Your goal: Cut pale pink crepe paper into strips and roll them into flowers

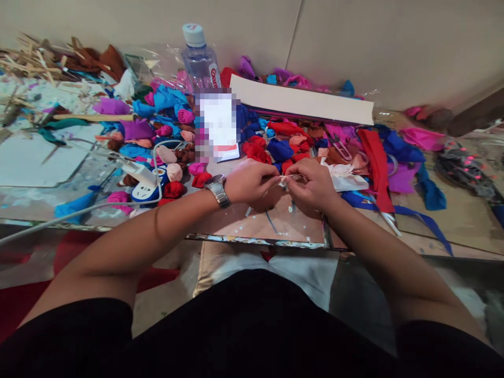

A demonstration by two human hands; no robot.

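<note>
My left hand (249, 181), with a metal watch (217, 190) on its wrist, is closed in a pinch above the table's front part. Close beside it my right hand (313, 184) pinches too, fingertips almost meeting the left's. Between the fingertips shows a small whitish strip (282, 181), held from both sides; its kind is too small to make out. Behind the hands lie red crepe paper pieces (255, 150) and a dark blue one (280, 150). White paper (348, 178) lies just right of the right hand.
A phone (220, 126) leans before a clear bottle (200, 63). At left are a power socket (147, 189) with a white cable (98, 206) and teal-handled pliers (59, 128). Pink-handled scissors (340, 147), red crepe strips (376, 168) and a pale board (299, 100) lie right and behind.
</note>
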